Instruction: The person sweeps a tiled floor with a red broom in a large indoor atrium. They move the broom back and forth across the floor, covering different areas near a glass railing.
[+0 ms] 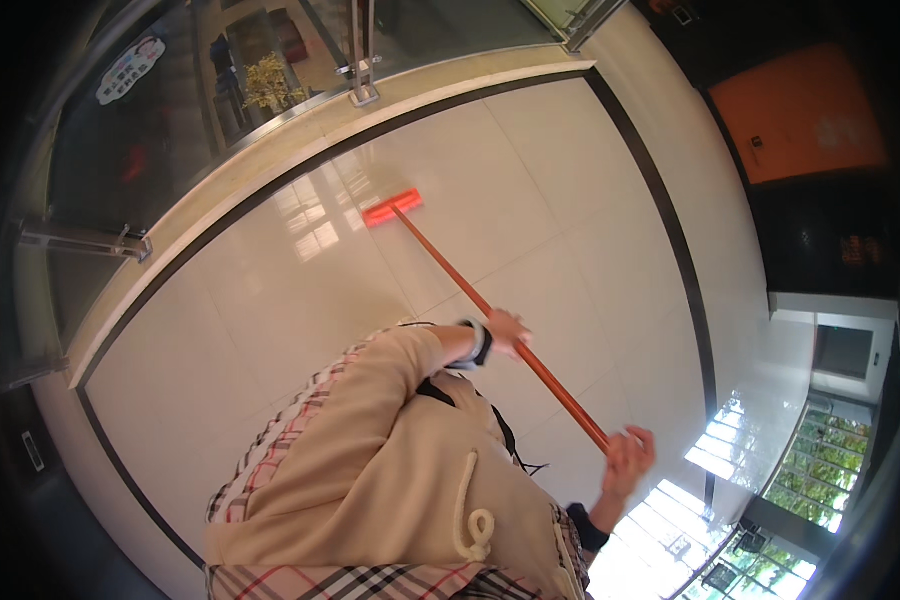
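Observation:
A long-handled broom with a bright red head (393, 208) reaches across the pale floor, its head down on the tiles. Its orange-red handle (450, 271) runs diagonally towards the lower right. Around the handle's middle closes my left hand (508, 333), slightly blurred, with a band at the wrist. My right hand (627, 459) holds the handle's upper end, and a dark band sits on that wrist. The underside of the broom head is hidden, so its bristles cannot be made out.
Glass doors or panels with metal handles (364, 75) line the upper left, above a stone sill (435, 84). A dark border strip (656, 180) frames the glossy tiles (570, 187). An orange panel (795, 112) stands at the upper right, and barred windows (817, 457) at the lower right.

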A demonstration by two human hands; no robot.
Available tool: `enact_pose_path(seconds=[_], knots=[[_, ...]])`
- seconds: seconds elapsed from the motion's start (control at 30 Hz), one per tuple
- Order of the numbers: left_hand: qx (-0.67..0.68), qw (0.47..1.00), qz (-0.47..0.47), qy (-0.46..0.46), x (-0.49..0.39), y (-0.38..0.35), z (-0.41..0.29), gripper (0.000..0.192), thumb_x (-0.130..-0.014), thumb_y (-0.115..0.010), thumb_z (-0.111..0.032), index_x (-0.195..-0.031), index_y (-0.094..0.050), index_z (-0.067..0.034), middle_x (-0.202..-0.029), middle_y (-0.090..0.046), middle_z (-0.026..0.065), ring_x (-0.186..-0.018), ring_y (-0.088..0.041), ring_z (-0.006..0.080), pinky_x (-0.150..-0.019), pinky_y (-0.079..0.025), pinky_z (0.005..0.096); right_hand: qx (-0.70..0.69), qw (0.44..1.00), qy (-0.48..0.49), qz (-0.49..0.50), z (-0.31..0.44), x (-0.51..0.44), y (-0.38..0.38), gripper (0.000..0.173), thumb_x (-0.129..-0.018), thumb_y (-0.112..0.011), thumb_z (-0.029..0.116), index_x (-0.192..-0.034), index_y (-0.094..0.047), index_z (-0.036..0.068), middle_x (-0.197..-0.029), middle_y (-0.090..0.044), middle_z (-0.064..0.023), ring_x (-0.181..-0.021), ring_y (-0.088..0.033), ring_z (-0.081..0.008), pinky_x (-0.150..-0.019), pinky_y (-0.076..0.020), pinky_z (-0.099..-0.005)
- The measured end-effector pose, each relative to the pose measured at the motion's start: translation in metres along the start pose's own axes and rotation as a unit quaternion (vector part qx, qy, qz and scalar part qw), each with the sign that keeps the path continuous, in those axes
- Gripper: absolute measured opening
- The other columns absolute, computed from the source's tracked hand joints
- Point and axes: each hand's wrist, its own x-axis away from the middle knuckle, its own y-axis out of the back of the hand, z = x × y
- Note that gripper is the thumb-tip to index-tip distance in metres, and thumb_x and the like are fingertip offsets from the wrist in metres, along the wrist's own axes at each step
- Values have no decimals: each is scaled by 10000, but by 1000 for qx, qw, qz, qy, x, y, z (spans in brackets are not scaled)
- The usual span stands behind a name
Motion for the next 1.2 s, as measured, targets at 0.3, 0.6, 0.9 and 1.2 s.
enact_pose_path(seconds=[0.3, 0.6, 0.9, 1.2], knots=[[136, 945, 196, -225, -28, -29, -107, 586, -768, -651, -485, -1141, -565, -41, -1064, -607, 173, -1034, -553, 341, -876, -426, 446, 478, 812, 211, -261, 82, 55, 76, 158, -887, -504, 111, -954, -529, -30, -650, -388, -43, -501, -372, -100, -435, -298, -253], [7, 996, 44, -82, -2, 9, 50, 381, -721, -708, -379, -927, -623, -70, -828, -613, 146, -868, -584, 328, -771, -442, 425, -53, 992, 28, -111, -34, 8, -19, 275, -935, -471, 252, -897, -549, -8, -434, -350, 26, -415, -393, -105, -678, -469, -305], [-165, 963, -69, 201, 68, -27, 97, 655, -770, -642, -156, -1345, -331, -191, -1217, -381, 197, -1195, -352, 379, -921, -344, 519, -165, 978, -119, -33, -102, 63, -85, 163, -898, -494, 75, -847, -574, -59, -524, -405, 3, -519, -423, -103, -544, -358, -238], [-81, 971, 181, -135, 90, -175, -107, 519, -753, -712, -243, -1222, -489, -256, -1131, -536, 189, -1060, -514, 378, -893, -363, 524, 72, 944, -13, -322, -42, 276, 63, 180, -879, -495, 101, -768, -526, -37, -656, -477, -65, -500, -411, -105, -453, -380, -261]])
